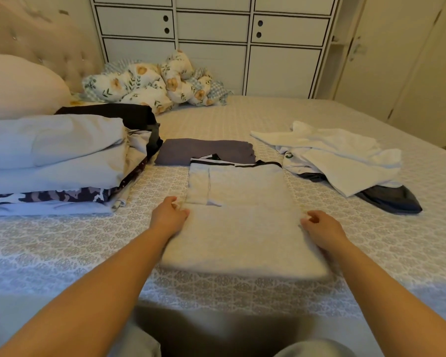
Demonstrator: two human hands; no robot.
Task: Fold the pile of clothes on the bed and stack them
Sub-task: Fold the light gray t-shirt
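A light grey shirt (238, 217) with dark trim at its collar lies lengthwise on the bed (62, 253), its sides folded in to make a long narrow panel. The left hand (169, 215) grips the shirt's left edge, fingers curled round the fabric. The right hand (319, 228) holds the right edge the same way, fingers bent and pinching the cloth. The near end of the shirt looks blurred and slightly raised off the cover.

Just beyond the shirt's collar lies one folded dark grey garment (206, 152), flat, its near edge touching or slightly under the collar. To the left stands one stack of folded clothes (57, 161): pale blue-grey pieces on top, a camouflage-patterned piece near the bottom, a black one at the back. The exact count of layers cannot be told.

To the right, well apart from the shirt, lies the unfolded pile (345, 161): at least two white garments over one dark navy piece that sticks out at the near right.

At the head of the bed are one cream pillow (18, 86) and one crumpled floral quilt (155, 83). A white wardrobe (211, 47) with drawer fronts stands behind the bed.
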